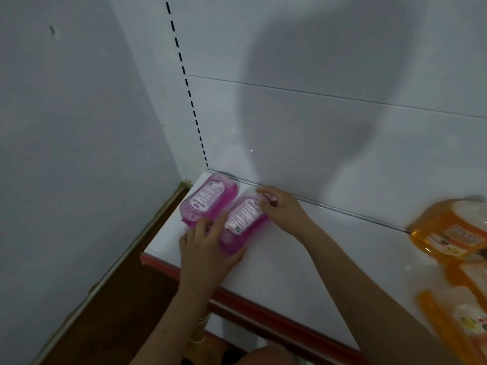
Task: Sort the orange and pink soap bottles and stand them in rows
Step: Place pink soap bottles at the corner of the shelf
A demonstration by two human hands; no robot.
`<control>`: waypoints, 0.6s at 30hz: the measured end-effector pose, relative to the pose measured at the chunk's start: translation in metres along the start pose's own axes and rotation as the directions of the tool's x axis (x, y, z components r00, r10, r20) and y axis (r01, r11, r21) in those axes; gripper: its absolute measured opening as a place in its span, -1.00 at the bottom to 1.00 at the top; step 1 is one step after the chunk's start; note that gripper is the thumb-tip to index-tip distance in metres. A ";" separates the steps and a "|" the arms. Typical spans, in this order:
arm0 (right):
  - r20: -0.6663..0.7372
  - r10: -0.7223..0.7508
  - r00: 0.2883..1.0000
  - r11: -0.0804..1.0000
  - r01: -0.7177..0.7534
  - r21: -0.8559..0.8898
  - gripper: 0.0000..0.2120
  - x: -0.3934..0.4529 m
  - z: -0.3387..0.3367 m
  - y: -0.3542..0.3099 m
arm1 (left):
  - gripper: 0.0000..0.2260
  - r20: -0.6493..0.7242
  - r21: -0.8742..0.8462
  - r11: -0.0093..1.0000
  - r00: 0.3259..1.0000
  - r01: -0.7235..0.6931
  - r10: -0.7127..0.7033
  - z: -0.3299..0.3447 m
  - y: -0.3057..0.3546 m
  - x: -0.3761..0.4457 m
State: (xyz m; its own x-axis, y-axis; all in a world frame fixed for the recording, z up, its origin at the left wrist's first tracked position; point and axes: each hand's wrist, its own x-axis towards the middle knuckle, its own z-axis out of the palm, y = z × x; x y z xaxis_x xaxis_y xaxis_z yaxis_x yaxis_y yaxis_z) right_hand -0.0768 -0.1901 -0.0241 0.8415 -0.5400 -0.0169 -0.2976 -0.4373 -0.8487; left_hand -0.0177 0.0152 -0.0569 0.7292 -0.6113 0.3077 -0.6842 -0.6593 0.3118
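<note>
Two pink soap bottles lie flat, labels up, side by side at the far left corner of a white shelf (303,259). The first pink bottle (209,200) sits closest to the corner, just beside the shelf's back wall. The second pink bottle (243,221) lies touching it on the side away from the corner, its neck pointing toward the back wall.

The left hand (208,248) cups the base end of the second pink bottle, thumb along its outer side and fingers spread over the seam where the two bottles meet. The right hand (283,209) grips the top end of that same bottle, fingers curled over the cap close to the back wall.

Well apart from the pink pair, at the opposite end of the shelf, several orange soap bottles (452,233) lie blurred at the edge of view. The shelf carries a red front strip (263,312). A slotted upright (188,85) rises from the corner behind the first pink bottle, and a brown floor (126,299) shows below the shelf.
</note>
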 end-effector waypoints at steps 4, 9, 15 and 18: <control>0.101 -0.062 0.993 0.997 0.067 -0.041 -0.70 -0.003 0.006 -0.011 | -0.27 -0.016 0.086 0.991 0.995 0.100 -0.099 0.007 0.008 -0.005; 0.013 -0.027 1.000 0.995 0.028 -0.100 -0.63 -0.016 -0.005 -0.008 | -0.43 -0.061 -0.021 1.000 0.998 0.004 -0.006 0.014 0.039 -0.005; -0.294 -0.058 0.954 0.995 0.030 -0.096 -0.61 -0.062 -0.066 -0.004 | -0.63 0.096 -0.423 0.895 0.974 -0.145 0.203 0.040 0.101 -0.015; -0.520 -0.049 0.853 0.989 -0.030 -0.142 -0.62 -0.100 -0.106 0.008 | -0.63 0.216 -0.571 0.806 0.918 -0.158 0.333 0.061 0.146 -0.018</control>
State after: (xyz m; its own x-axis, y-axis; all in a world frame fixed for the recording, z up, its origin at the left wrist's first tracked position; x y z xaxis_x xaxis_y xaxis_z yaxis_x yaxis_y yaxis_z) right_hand -0.2111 -0.2162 0.0268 0.4973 -0.8133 0.3021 -0.3836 -0.5185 -0.7642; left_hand -0.1299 -0.0974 -0.0717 0.4437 -0.8754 0.1917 -0.6735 -0.1847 0.7157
